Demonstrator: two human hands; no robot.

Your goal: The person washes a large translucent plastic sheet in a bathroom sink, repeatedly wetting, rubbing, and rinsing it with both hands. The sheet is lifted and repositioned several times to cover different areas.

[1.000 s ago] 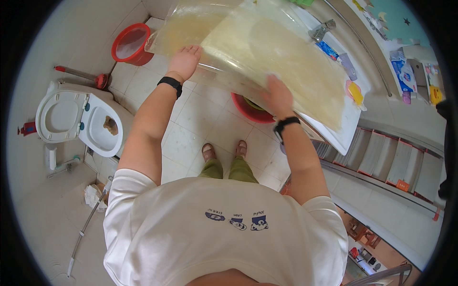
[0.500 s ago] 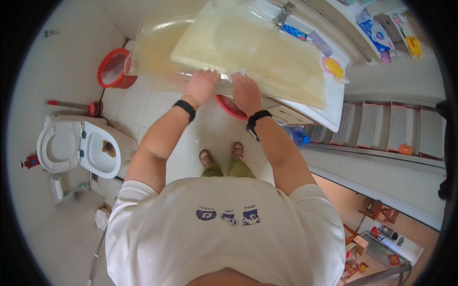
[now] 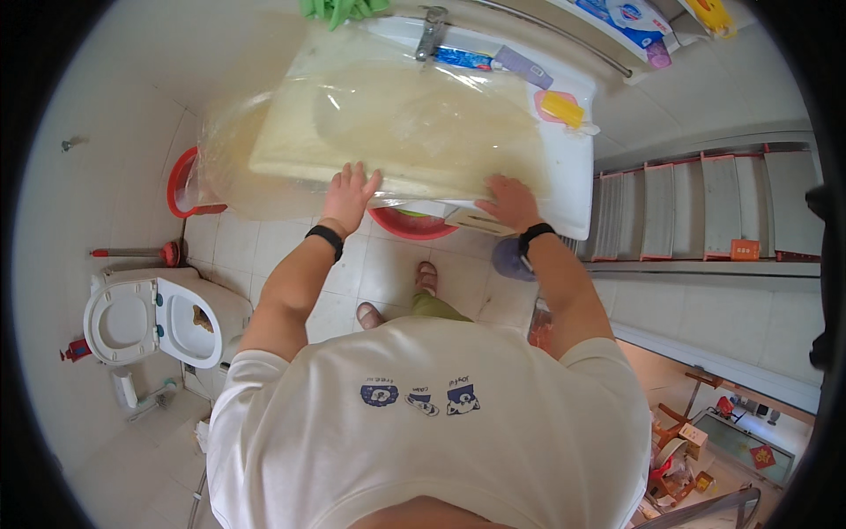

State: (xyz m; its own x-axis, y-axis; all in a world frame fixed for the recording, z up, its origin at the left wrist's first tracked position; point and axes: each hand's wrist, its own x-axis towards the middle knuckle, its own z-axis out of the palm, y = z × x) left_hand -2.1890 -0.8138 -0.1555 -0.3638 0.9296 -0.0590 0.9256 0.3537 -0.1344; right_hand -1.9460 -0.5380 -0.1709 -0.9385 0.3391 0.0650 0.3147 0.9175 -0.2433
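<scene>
A yellowish see-through plastic sheet (image 3: 423,128) lies draped over the white washbasin (image 3: 573,167) and hangs off its left end. My left hand (image 3: 351,196) rests on the sheet's near edge, left of the middle, its fingers spread. Farther right along that edge lies my right hand (image 3: 513,203), fingers stretched over the sheet and the thumb side hard to make out. Both palms are turned down and hidden. Through the plastic the basin's hollow shows faintly.
A tap (image 3: 432,33), a blue tube (image 3: 463,58), a purple tube (image 3: 522,67) and a yellow item (image 3: 560,108) sit on the basin's back rim. Red basins stand on the floor below. An open toilet (image 3: 189,322) is at left, a folded ladder (image 3: 705,207) at right.
My hands have moved apart along the near edge, the right one to the right. My left fingers have spread. The sheet lies lower over the basin, and my feet have shifted.
</scene>
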